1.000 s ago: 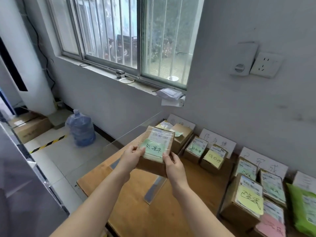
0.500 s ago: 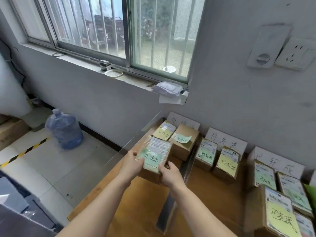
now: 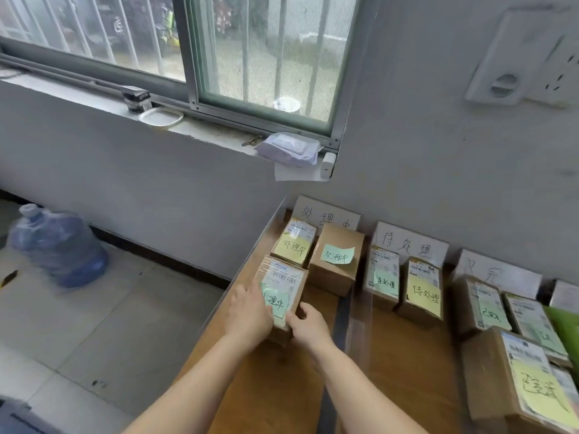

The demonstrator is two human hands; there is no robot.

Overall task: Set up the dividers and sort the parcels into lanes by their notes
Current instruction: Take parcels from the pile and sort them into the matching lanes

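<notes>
Both hands are on one brown parcel [image 3: 282, 296] in the leftmost lane of the wooden table [image 3: 275, 386]. The left hand [image 3: 250, 311] lies with fingers curled over its left edge and green note; the right hand [image 3: 308, 324] pinches its near right corner. The parcel sits just in front of the parcel with a yellow note [image 3: 294, 242], touching or nearly so. With the plain box carrying a green note [image 3: 338, 258] beside that, this lane holds three parcels below its white sign card [image 3: 326, 214]. A clear divider [image 3: 357, 321] stands to the right. The second lane holds two parcels [image 3: 404, 283] under a second card [image 3: 410, 242]. Beyond it a third card [image 3: 498, 274] backs at least four more parcels, the edge cutting off the rest.
</notes>
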